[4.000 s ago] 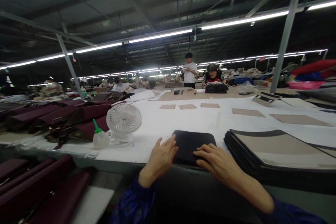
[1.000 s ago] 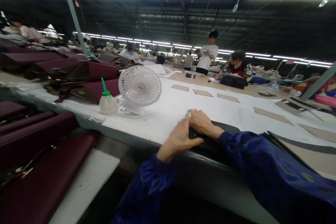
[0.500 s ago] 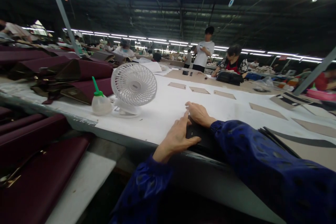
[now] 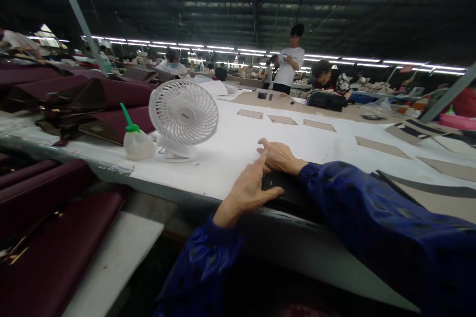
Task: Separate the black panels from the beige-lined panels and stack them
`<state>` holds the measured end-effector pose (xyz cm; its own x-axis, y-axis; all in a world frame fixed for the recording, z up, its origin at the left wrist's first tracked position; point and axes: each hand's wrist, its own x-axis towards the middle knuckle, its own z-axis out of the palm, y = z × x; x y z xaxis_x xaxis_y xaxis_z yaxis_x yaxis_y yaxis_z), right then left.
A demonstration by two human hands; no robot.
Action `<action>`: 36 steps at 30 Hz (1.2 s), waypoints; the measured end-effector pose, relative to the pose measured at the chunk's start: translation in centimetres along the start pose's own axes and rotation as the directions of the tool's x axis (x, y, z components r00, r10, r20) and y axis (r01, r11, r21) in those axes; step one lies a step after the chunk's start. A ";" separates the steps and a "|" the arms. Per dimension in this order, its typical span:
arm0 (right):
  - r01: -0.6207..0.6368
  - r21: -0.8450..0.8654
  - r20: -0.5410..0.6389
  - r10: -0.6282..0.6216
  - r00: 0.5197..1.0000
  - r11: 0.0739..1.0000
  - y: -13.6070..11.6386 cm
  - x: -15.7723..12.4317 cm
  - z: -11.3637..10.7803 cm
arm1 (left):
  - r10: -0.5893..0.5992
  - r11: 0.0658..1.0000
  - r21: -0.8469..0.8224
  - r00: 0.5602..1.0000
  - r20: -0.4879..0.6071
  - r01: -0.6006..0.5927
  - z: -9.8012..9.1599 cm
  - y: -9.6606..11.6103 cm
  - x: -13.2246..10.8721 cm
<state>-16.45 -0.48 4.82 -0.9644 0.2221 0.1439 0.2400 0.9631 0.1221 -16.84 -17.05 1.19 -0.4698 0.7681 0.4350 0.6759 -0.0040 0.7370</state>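
A black flat piece (image 4: 288, 193) lies at the near edge of the white table (image 4: 238, 153). My left hand (image 4: 250, 189) rests against its left side, thumb across its top and fingers stretched along the edge. My right hand (image 4: 279, 156) lies flat on the far left corner of the piece, fingers extended, and its blue sleeve (image 4: 372, 213) covers most of the piece.
A white desk fan (image 4: 183, 118) and a green-capped squeeze bottle (image 4: 137, 140) stand to the left. Maroon bags (image 4: 89, 104) pile at far left. Brown card pieces (image 4: 282, 120) dot the table. A dark sheet stack (image 4: 420, 190) sits at right. Other people work across the table.
The view has swung left and down over the past seconds. My right arm has crossed over the black piece toward its left corner, where both hands now meet.
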 end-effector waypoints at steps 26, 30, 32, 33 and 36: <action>-0.048 0.037 -0.045 0.049 0.998 0.998 -0.7 -0.5 0.3 | -0.035 0.998 -0.058 0.999 0.038 0.037 -0.3 0.4 0.1; -0.103 0.073 -0.047 0.106 0.993 0.992 0.5 0.9 0.1 | -0.089 0.996 -0.015 0.995 0.043 0.090 -0.2 0.4 0.0; -0.137 0.105 -0.033 0.141 0.989 0.985 1.4 1.3 -0.3 | -0.099 0.995 -0.020 0.994 0.047 0.100 -0.3 0.5 0.0; -0.145 0.124 -0.019 0.149 0.989 0.982 1.8 1.4 -0.5 | -0.103 0.994 -0.027 0.994 0.047 0.105 -0.3 0.5 -0.1; -0.124 0.167 0.019 0.123 0.992 0.978 2.2 0.7 -0.9 | -0.107 0.993 -0.036 0.993 0.041 0.108 -0.3 0.5 -0.1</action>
<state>-16.53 1.68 6.03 -0.9296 0.3413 0.1388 0.3357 0.9399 -0.0627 -16.63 -17.34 1.65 -0.5158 0.7897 0.3321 0.6000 0.0563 0.7980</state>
